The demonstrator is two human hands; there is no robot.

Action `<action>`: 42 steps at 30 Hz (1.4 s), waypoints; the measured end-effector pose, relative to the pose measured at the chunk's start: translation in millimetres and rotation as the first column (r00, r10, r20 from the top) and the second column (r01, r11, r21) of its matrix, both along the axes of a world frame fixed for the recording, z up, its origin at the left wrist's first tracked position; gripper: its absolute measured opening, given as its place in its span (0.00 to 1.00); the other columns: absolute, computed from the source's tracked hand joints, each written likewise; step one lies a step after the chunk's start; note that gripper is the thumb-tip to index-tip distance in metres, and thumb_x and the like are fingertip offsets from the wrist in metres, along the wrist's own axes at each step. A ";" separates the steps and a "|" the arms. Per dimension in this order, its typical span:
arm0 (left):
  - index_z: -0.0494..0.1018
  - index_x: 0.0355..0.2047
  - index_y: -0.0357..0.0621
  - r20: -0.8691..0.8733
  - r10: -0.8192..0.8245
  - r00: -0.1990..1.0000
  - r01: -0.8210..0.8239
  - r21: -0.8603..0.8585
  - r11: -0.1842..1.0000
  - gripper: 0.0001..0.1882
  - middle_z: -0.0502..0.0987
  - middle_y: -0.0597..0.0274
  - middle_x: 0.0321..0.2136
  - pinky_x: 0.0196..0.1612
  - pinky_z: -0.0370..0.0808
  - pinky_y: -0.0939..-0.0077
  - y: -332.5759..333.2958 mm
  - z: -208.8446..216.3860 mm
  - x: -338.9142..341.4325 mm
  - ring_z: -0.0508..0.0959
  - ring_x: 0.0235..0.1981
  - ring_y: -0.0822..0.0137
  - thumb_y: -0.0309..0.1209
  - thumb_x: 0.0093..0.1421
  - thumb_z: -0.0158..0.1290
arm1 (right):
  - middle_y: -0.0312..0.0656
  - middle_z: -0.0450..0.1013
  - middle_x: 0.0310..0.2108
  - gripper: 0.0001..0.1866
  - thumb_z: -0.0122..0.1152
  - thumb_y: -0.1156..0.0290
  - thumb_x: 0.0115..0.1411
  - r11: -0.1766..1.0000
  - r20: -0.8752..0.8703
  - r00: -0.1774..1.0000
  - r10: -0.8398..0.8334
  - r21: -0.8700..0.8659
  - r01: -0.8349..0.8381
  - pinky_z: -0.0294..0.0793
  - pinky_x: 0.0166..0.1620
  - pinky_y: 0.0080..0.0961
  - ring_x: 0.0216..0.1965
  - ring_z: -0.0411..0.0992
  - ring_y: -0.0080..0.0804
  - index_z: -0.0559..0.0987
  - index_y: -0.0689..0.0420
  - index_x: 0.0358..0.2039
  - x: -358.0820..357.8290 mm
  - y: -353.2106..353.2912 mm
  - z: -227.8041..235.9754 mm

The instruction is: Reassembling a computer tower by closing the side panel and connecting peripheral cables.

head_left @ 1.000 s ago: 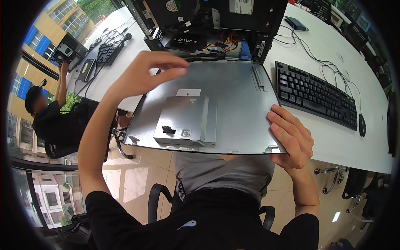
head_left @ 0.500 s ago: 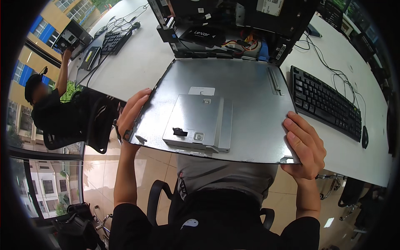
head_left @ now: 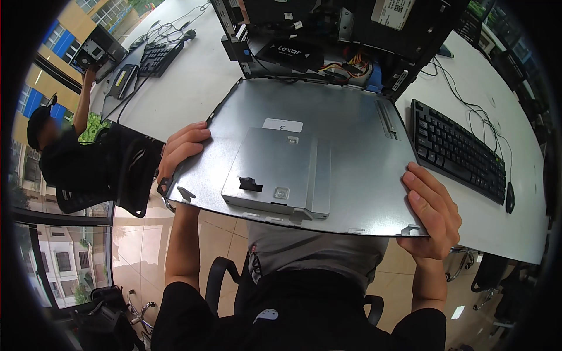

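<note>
- Metal panel (head_left: 366, 175) is held before the open computer case (head_left: 328, 17), its inner face turned up toward the head camera.
- Long axis appears to be laid left to right, dipping slightly rightward in view; true proportions cannot be told through the bent lens.
- Left edge is gripped by the left hand (head_left: 182, 149), fingers curled over the top; right edge is gripped by the right hand (head_left: 433, 213) near the close corner.
- Far edge is pointed at the case's open side; whether contact is made cannot be told.
- Near edge is suspended over the lap (head_left: 316, 248).
- Raised box section (head_left: 269, 164), with 1 black latch (head_left: 250, 184), is set left of centre.
- Right side is tightly bounded by the keyboard (head_left: 459, 155); the mouse (head_left: 510, 198) is placed beyond.
- More room is offered at far left, over the white surface (head_left: 199, 76).
</note>
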State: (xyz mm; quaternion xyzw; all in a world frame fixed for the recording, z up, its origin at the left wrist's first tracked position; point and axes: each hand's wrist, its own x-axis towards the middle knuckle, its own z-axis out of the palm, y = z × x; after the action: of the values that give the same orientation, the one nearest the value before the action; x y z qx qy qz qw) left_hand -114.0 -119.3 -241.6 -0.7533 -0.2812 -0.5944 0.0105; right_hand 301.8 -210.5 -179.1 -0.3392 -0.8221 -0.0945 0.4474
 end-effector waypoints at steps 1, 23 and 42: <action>0.74 0.45 0.42 -0.012 0.013 1.000 -0.013 0.007 1.000 0.21 0.86 0.46 0.45 0.59 0.82 0.52 -0.2 -0.3 -1.3 0.86 0.53 0.46 0.47 0.69 0.62 | 0.62 0.84 0.43 0.21 0.71 0.64 0.65 1.000 0.003 1.000 0.009 -0.012 -0.009 0.89 0.44 0.46 0.46 0.85 0.65 0.80 0.66 0.51 0.2 -0.2 4.8; 0.68 0.45 0.40 0.034 -0.043 0.998 0.045 -0.058 0.997 0.26 0.82 0.41 0.45 0.60 0.81 0.47 11.1 10.8 9.9 0.84 0.52 0.45 0.52 0.70 0.60 | 0.63 0.84 0.40 0.27 0.76 0.56 0.54 0.991 -0.111 0.984 0.136 -0.002 -0.137 0.87 0.48 0.49 0.43 0.86 0.62 0.80 0.68 0.43 14.4 24.7 19.2; 0.77 0.54 0.31 0.331 0.024 0.943 0.027 -0.150 0.988 0.12 0.85 0.59 0.42 0.50 0.81 0.76 98.4 63.6 19.4 0.83 0.43 0.73 0.26 0.74 0.59 | 0.46 0.85 0.33 0.09 0.68 0.73 0.72 0.995 -0.341 0.936 -0.090 -0.070 0.070 0.83 0.39 0.27 0.33 0.86 0.33 0.83 0.65 0.36 13.8 96.4 81.8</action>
State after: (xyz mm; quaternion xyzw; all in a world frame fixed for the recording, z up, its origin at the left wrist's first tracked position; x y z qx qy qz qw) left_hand -94.6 -20.9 -178.0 -0.6412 -0.3231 -0.6895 -0.0951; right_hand 315.6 -114.1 -97.3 -0.3962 -0.7192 -0.0287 0.5701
